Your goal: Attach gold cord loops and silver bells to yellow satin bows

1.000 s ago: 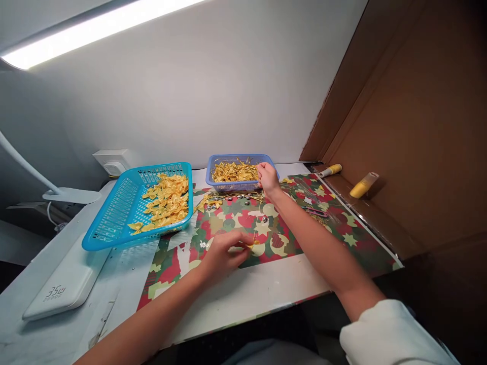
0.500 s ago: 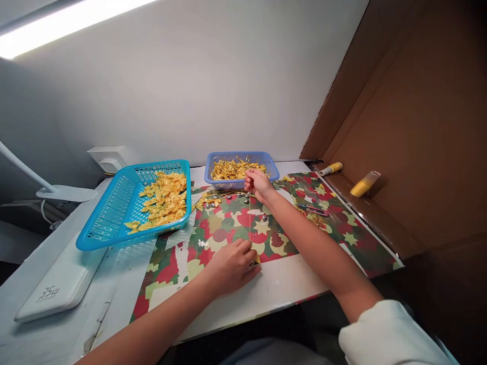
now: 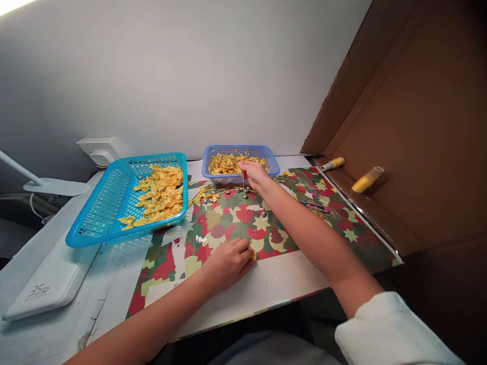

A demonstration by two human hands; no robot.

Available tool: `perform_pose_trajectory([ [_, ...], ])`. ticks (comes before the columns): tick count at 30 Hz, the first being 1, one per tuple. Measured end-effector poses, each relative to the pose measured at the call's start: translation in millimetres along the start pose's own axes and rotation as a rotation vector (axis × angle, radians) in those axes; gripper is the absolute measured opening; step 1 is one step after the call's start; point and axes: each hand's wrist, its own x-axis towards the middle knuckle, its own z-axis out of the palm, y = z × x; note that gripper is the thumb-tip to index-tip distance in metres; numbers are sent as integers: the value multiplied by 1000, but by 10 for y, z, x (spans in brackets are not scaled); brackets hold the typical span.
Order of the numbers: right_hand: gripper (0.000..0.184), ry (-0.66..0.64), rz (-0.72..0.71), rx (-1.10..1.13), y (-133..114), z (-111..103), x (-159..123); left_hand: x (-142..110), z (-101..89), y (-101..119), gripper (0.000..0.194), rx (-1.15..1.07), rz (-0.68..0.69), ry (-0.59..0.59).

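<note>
My left hand [image 3: 232, 261] is closed low over the patterned sheet, pinching a small yellow ribbon bow [image 3: 254, 255] that peeks out past its fingertips. From it a thin gold cord [image 3: 245, 213] runs up, taut, to my right hand [image 3: 253, 174]. The right fingers are pinched together on the cord's upper end, in front of the small blue-violet basket [image 3: 240, 179]. Several silver bells [image 3: 264, 213] lie on the sheet between and behind my hands. Near them are loose yellow bows [image 3: 210, 196] with gold cords.
A large turquoise basket [image 3: 89, 213] of yellow bows stands at left, above a white power bank [image 3: 49, 284]. On the right lie pink-handled snips [image 3: 317, 207] and two yellow thread spools [image 3: 368, 180] by a cardboard wall. A lamp base [image 3: 57, 186] is far left.
My right hand has risen slightly and shifted left, with the cord still stretched between both hands. The left hand has rolled a little, showing more of the bow. The camera view has shifted slightly.
</note>
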Motion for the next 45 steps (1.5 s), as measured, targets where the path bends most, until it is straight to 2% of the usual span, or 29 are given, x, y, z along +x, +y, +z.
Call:
perform_pose_trajectory([
  [3,31,32,-25,-49,26,-4,-71,12,-42,3,21,-48,-49,37],
  [8,4,40,-118,-85,120,-53,-270,52,-215,-121,21,-289,-338,215],
  [11,9,32,-146,-111,190,-75,-324,73,-281,-232,18,-296,-447,267],
  [13,10,28,-157,-143,251,-81,-320,81,-302,-268,15,-317,-465,239],
  [16,10,23,-196,-211,354,-91,-283,87,-323,-248,14,-375,-426,140],
  [20,10,34,-292,-321,417,-176,-237,83,-335,-186,14,-424,-302,3],
  [24,9,23,-396,-424,334,-428,-250,73,-319,-195,19,-421,-174,-52],
  [26,8,-23,-431,-476,282,-578,-326,70,-312,-228,24,-409,-134,-57],
  [29,4,-226,-455,-570,279,-746,-580,66,-308,-298,36,-380,-103,-63],
  [32,9,-519,-499,-642,405,-826,-933,60,-302,-363,32,-352,-96,-62],
  [33,6,-652,-617,-695,469,-843,-1043,59,-301,-377,30,-351,-95,-58],
  [35,9,-726,-837,-752,607,-870,-1219,57,-295,-394,26,-356,-79,-54],
  [38,7,-707,-1014,-819,785,-901,-1362,57,-277,-409,21,-335,-52,-58],
  [45,10,-607,-1221,-929,943,-905,-1447,50,-226,-479,18,-235,-48,-55],
])
